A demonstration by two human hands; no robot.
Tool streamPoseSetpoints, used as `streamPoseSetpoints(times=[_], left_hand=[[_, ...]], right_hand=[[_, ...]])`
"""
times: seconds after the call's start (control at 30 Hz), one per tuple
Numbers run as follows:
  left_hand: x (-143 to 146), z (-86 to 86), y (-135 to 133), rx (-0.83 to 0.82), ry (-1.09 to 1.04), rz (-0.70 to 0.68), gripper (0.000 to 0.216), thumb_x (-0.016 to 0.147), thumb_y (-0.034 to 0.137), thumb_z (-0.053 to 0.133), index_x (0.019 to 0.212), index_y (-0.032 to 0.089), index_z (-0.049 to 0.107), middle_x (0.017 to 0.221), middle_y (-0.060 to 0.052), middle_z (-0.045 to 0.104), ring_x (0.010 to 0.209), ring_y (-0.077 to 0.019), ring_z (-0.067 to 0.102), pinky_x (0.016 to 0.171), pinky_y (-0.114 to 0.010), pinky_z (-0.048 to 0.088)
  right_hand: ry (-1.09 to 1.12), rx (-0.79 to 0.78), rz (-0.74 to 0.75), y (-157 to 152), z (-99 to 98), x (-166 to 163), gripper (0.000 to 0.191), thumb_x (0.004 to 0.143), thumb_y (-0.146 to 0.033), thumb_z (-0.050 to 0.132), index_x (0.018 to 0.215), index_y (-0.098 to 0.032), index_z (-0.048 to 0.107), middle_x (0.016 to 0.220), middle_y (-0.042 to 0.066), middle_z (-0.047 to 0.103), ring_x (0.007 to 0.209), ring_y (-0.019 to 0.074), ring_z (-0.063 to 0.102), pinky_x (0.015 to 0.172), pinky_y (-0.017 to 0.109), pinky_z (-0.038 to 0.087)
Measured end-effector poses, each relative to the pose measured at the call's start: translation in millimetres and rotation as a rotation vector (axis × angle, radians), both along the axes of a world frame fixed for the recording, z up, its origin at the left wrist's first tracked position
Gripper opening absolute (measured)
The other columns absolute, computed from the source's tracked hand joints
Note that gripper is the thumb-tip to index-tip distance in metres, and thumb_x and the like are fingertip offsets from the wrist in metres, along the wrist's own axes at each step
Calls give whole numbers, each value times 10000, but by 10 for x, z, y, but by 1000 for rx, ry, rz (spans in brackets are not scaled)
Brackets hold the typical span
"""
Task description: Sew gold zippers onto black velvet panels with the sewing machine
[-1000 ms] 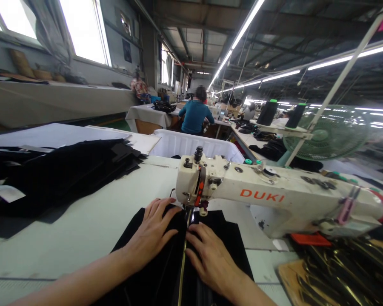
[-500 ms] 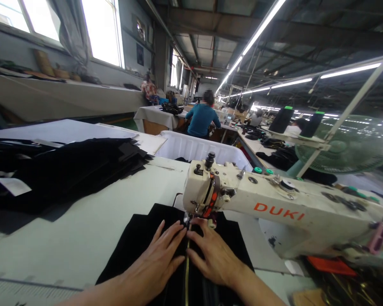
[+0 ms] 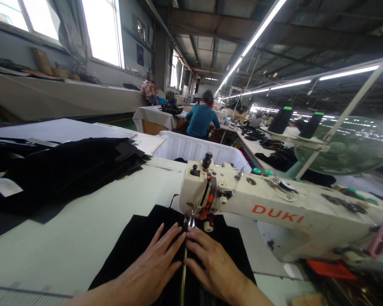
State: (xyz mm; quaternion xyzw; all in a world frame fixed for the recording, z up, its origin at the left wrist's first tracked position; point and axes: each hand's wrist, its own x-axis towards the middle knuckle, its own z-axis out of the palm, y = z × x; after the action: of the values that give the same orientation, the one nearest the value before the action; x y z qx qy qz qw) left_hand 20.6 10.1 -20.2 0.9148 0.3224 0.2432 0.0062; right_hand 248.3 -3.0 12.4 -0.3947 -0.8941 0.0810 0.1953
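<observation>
Black fabric (image 3: 121,259) lies flat on the sewing table, its far edge passing under the head of a sewing machine (image 3: 236,195). Down its middle runs a gold zipper (image 3: 183,276), pointing toward the presser foot (image 3: 189,222). My left hand (image 3: 155,257) rests on the fabric just left of the zipper, fingers stretched out and spread. On the other side, my right hand (image 3: 213,259) presses the fabric with fingers extended, fingertips close to the zipper and the presser foot. Both palms face down, so what lies under them is hidden.
A stack of black fabric pieces (image 3: 67,174) covers the table's left side. Behind the machine stands a white plastic bin (image 3: 198,146). Two black thread cones (image 3: 281,121) and a green fan (image 3: 341,146) are at the right. A person in a blue top (image 3: 201,119) sits farther off.
The presser foot area shows a little more clearly beyond my fingertips. Both hands stay on the fabric, nearly in place; the whole view has shifted slightly.
</observation>
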Motion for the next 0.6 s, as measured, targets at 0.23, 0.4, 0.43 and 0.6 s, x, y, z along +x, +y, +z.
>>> streamPoseSetpoints(times=[0.23, 0.4, 0.43, 0.6], left_hand=[[7, 78, 48, -54, 85, -28, 671, 1024, 314, 450, 1582, 259, 81, 1519, -126, 438, 1403, -295, 393, 1101, -554, 399], [42, 26, 214, -148, 57, -4, 471, 1033, 275, 416, 1498, 205, 384, 1513, -124, 453, 1420, -271, 376, 1158, -531, 320], [32, 45, 210, -188, 58, 0, 463, 1034, 275, 409, 1491, 200, 396, 1518, -124, 447, 1426, -268, 367, 1164, -522, 314], [-23, 203, 173, -357, 123, -27, 467, 1049, 252, 328, 1510, 185, 358, 1573, -116, 360, 1486, -242, 223, 1205, -530, 195]], right_hand=[[-62, -12, -74, 26, 82, 43, 283, 979, -322, 546, 1258, -311, 595, 1301, 29, 590, 1223, 225, 527, 1100, 426, 423], [-116, 42, -37, 85, 81, 39, 301, 985, -269, 520, 1281, -251, 574, 1265, 64, 598, 1192, 226, 529, 1092, 425, 415], [-127, 37, -17, 60, 92, 23, 288, 990, -262, 506, 1268, -246, 579, 1257, 68, 594, 1188, 226, 525, 1092, 427, 410], [-152, -65, 65, -288, 260, -129, 133, 965, -252, 533, 1016, -237, 654, 1221, 62, 560, 1170, 246, 478, 1074, 464, 380]])
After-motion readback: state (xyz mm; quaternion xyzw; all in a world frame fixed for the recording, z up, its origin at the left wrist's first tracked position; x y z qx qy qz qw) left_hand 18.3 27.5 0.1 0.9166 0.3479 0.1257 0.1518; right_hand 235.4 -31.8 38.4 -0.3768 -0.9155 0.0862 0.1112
